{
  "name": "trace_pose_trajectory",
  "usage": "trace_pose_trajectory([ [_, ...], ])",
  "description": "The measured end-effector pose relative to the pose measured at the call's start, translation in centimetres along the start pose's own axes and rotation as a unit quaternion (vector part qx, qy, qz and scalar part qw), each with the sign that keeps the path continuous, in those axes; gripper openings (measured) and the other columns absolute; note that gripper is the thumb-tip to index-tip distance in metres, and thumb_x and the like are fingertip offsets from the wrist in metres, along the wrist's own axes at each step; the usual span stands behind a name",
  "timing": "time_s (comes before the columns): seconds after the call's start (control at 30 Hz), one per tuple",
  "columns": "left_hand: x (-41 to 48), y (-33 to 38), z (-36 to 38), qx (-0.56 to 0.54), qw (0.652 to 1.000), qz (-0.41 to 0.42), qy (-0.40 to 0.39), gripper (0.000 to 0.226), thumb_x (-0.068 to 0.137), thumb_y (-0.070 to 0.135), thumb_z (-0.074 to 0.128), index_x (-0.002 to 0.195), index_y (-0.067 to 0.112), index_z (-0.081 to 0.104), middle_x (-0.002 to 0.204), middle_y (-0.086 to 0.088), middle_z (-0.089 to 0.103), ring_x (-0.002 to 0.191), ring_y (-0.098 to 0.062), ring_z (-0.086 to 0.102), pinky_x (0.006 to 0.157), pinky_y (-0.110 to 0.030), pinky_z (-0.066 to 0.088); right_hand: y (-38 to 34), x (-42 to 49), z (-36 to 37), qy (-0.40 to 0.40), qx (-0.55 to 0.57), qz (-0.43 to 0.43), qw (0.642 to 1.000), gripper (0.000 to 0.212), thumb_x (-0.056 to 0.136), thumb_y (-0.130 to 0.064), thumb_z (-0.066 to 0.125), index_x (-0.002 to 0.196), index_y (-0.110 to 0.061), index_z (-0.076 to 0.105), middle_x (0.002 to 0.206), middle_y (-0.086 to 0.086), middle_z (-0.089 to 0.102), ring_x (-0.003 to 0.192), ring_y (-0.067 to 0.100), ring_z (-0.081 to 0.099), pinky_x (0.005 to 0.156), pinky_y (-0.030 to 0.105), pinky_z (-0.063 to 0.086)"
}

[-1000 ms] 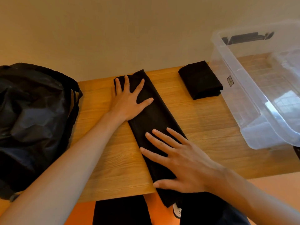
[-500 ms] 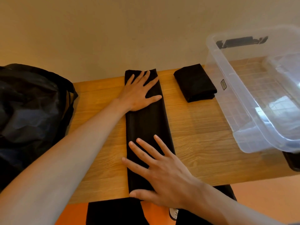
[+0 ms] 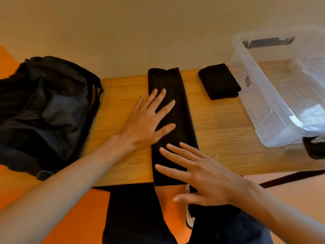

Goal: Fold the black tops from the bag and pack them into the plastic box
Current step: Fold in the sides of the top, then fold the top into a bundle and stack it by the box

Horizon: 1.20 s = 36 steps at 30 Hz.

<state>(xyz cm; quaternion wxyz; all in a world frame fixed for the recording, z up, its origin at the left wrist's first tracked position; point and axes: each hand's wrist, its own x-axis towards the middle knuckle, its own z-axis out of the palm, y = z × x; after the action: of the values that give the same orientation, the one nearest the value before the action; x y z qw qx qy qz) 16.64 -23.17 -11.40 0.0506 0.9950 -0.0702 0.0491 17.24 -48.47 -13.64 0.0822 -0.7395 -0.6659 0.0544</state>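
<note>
- A wooden table point(image 3: 219, 138) bears a black top point(image 3: 182, 118).
- Our left hand point(image 3: 146, 120) lies flat on it.
- Our right hand point(image 3: 202, 178), fingers straight, covers its near end.

Warm, rather dim light fills the scene and tints the wall point(image 3: 140, 32) and the table point(image 3: 228, 131) yellow-orange. The brightest spot is a pale glare inside the plastic box point(image 3: 246, 95), well off to the right of the right hand point(image 3: 202, 175). The black top point(image 3: 177, 106) under the left hand point(image 3: 147, 118) is so dark that its folds hardly show. The bag point(image 3: 45, 110), left of that hand, has a dull grey sheen on its creases. Shadows beside the fingers are soft and faint. The picture is slightly soft all over, and the wide lens makes the forearms point(image 3: 52, 199) swell toward the lower corners.
</note>
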Motion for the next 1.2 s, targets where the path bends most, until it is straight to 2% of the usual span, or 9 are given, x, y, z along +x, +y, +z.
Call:
trace_pose_trajectory([
  [0.1,-6.7,1.7,-0.8,-0.087,0.991,0.099,-0.002,0.072,0.098,0.064,0.042,0.158,0.024,0.038,0.17,-0.006,0.017,0.158,-0.021,0.008,0.128,-0.04,0.005,1.2,-2.6,0.6,0.062,-0.01,0.033,0.997,0.08,0.097,-0.072,0.045,0.162,-0.033,0.021,0.168,0.006,0.022,0.156,0.023,0.017,0.125,0.043,0.022],
  [0.2,-11.2,2.9,0.2,-0.083,0.983,0.152,-0.061,0.076,0.096,0.062,0.053,0.16,0.028,0.031,0.172,0.0,0.011,0.158,-0.015,0.005,0.128,-0.035,0.003,2.2,-4.6,1.9,0.1,-0.046,0.034,0.993,0.07,0.098,-0.055,0.057,0.158,-0.029,0.033,0.161,0.005,0.039,0.149,0.023,0.035,0.113,0.046,0.042],
  [0.27,-12.7,3.4,1.7,-0.067,0.985,0.148,-0.065,0.075,0.098,0.057,0.055,0.161,0.03,0.027,0.172,0.002,0.009,0.159,-0.014,0.002,0.129,-0.038,0.007,2.6,-5.0,2.3,0.147,-0.041,0.019,0.988,0.056,0.099,-0.042,0.06,0.151,-0.024,0.048,0.153,0.005,0.049,0.145,0.022,0.043,0.107,0.046,0.047],
  [0.43,-13.6,4.0,3.4,-0.045,0.989,0.138,0.038,0.068,0.089,0.017,0.077,0.151,0.019,0.049,0.162,-0.003,0.039,0.152,-0.018,0.032,0.121,-0.043,0.033,2.2,-5.2,2.8,0.23,-0.007,0.001,0.973,0.031,0.102,-0.029,0.062,0.128,-0.015,0.071,0.139,0.0,0.064,0.136,0.016,0.054,0.099,0.041,0.052],
  [0.53,-13.5,4.3,3.8,-0.018,0.981,0.166,0.099,0.051,0.089,0.005,0.072,0.139,0.009,0.061,0.151,-0.007,0.054,0.142,-0.024,0.048,0.11,-0.041,0.043,2.0,-5.4,3.1,0.25,0.003,0.003,0.968,0.028,0.102,-0.03,0.064,0.123,-0.015,0.074,0.135,-0.002,0.066,0.134,0.013,0.056,0.097,0.039,0.053],
  [0.77,-13.8,4.2,4.0,-0.027,0.966,0.187,0.177,0.021,0.101,0.005,0.062,0.118,0.005,0.073,0.129,-0.007,0.07,0.119,-0.024,0.066,0.091,-0.04,0.052,1.5,-5.2,3.2,0.287,0.044,0.017,0.957,0.023,0.094,-0.02,0.074,0.115,-0.01,0.077,0.128,-0.002,0.07,0.127,0.009,0.061,0.092,0.042,0.053],
  [0.93,-14.0,4.1,3.8,-0.037,0.958,0.208,0.193,0.018,0.103,0.005,0.06,0.113,0.004,0.076,0.115,-0.006,0.073,0.105,-0.021,0.07,0.087,-0.037,0.052,1.5,-5.4,3.4,0.295,0.025,0.019,0.955,0.024,0.097,-0.018,0.071,0.118,-0.009,0.075,0.126,-0.001,0.071,0.125,0.009,0.062,0.092,0.041,0.053],
  [1.07,-13.8,4.1,4.0,-0.035,0.96,0.206,0.189,0.023,0.102,0.002,0.059,0.119,0.004,0.074,0.111,-0.009,0.072,0.1,-0.023,0.066,0.088,-0.034,0.049,1.5,-5.2,3.9,0.245,-0.067,0.016,0.967,0.038,0.097,-0.036,0.07,0.129,-0.014,0.07,0.138,0.003,0.064,0.13,0.019,0.059,0.098,0.041,0.048],
  [1.2,-13.5,4.8,3.9,-0.037,0.956,0.206,0.207,0.021,0.104,0.005,0.056,0.108,0.002,0.077,0.102,-0.008,0.072,0.093,-0.021,0.065,0.086,-0.032,0.049,1.5,-4.8,4.8,0.251,-0.104,0.014,0.962,0.037,0.095,-0.03,0.069,0.129,-0.015,0.069,0.135,0.007,0.065,0.123,0.025,0.062,0.094,0.044,0.049],
])
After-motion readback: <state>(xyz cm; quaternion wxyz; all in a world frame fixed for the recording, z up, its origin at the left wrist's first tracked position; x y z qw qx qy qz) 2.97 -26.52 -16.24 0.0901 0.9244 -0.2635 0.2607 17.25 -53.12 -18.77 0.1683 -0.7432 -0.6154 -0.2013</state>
